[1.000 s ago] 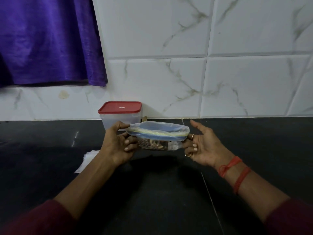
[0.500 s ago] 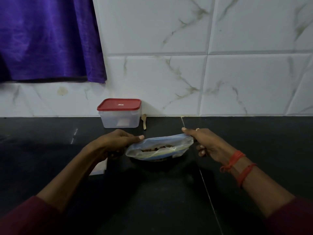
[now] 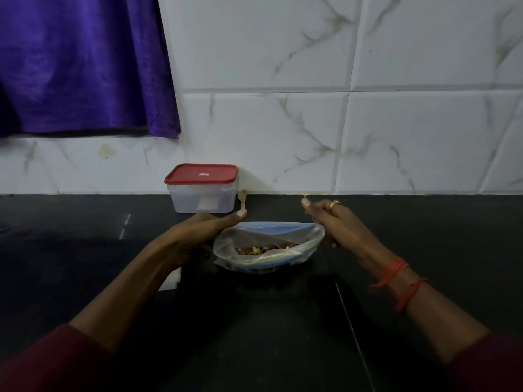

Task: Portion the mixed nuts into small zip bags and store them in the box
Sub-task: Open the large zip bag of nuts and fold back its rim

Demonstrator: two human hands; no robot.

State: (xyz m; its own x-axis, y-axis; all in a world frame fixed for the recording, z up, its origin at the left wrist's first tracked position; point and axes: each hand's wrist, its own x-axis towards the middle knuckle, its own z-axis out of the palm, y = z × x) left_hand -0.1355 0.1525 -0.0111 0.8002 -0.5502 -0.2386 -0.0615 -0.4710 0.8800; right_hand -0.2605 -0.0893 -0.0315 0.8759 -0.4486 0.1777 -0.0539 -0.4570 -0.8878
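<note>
A clear zip bag [image 3: 267,246] with a blue and yellow zip strip sits on the black counter [image 3: 283,321], its mouth held wide. Mixed nuts [image 3: 254,250] show inside it. My left hand [image 3: 198,236] grips the bag's left edge, thumb stretched along the rim. My right hand [image 3: 334,222] pinches the right corner of the mouth. A clear plastic box [image 3: 202,190] with a red lid, lid on, stands against the wall behind the bag. A small wooden spoon [image 3: 242,199] lies just right of the box.
White flat sheets [image 3: 171,282], perhaps spare bags, peek out under my left forearm. A marble-tiled wall [image 3: 339,123] closes the back of the counter. A purple curtain [image 3: 79,66] hangs at the upper left.
The bag came down from in front of the box onto the counter. Its mouth has been pulled wide by both hands, and the nuts show inside.
</note>
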